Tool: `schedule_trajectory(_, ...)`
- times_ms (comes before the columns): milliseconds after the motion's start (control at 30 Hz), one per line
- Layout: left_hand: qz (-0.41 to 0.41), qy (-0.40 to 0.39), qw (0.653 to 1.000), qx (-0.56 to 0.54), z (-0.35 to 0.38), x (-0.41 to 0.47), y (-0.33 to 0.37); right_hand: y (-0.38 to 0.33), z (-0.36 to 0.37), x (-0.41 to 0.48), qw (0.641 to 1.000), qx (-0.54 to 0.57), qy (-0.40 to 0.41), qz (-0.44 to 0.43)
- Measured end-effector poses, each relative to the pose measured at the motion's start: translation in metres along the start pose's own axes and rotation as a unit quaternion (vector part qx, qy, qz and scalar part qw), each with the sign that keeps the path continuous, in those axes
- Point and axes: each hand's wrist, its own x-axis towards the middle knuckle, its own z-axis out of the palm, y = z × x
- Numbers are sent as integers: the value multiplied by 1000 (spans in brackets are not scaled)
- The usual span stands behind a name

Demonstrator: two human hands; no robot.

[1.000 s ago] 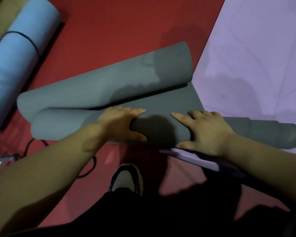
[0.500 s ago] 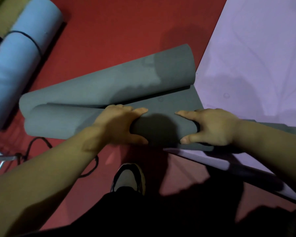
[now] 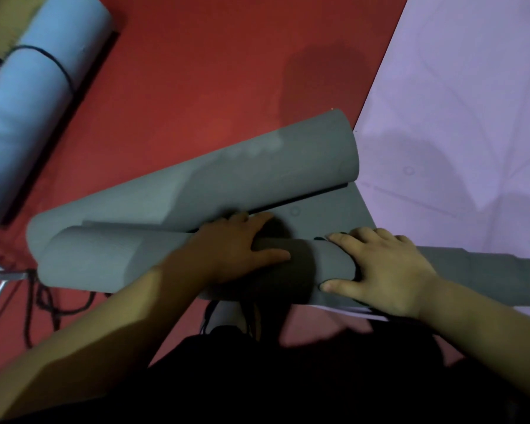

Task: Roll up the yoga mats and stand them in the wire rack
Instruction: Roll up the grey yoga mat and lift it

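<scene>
Grey mat (image 3: 104, 258) lies part-rolled on the red floor (image 3: 211, 71). The near roll lies crosswise before the person and the far end curls loosely behind it. Left hand (image 3: 236, 252) wraps the roll mid-length, fingers (image 3: 251, 220) over the top, thumb along the near side. Right hand (image 3: 386, 270), near it, grips likewise. The roll's right end overlaps a lavender mat (image 3: 471, 102). A blue rolled mat (image 3: 34, 96) lies well apart.

pretty dim and murky overall, dark body shadow swallowing 6 o'clock, soft shadow blob on the red floor (image 3: 211, 71) toward 12, paler patch on the grey mat (image 3: 257, 179), blurry warped 9 o'clock edge
</scene>
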Motion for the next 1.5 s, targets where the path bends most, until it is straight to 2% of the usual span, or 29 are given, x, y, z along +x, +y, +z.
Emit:
schedule_trajectory(100, -57, 33, 998, 25, 4, 4, 2, 4, 5, 1, 1000, -1, 18, -5)
schedule_trajectory(233, -80, 66, 994, 38, 4, 5, 6, 4, 5, 3, 1000, -1, 29, -6)
schedule_trajectory(467, -97, 47, 993, 46, 1, 10, 3, 0, 11, -4, 999, -12, 39, 6)
schedule_trajectory(600, -120, 61, 990, 47, -15, 22, -5, -3, 19, -13, 999, -21, 50, 5)
schedule_trajectory(1500, -105, 108, 986, 69, -12, 22, -20, 18, -12, 52, 999, 42, -17, 22)
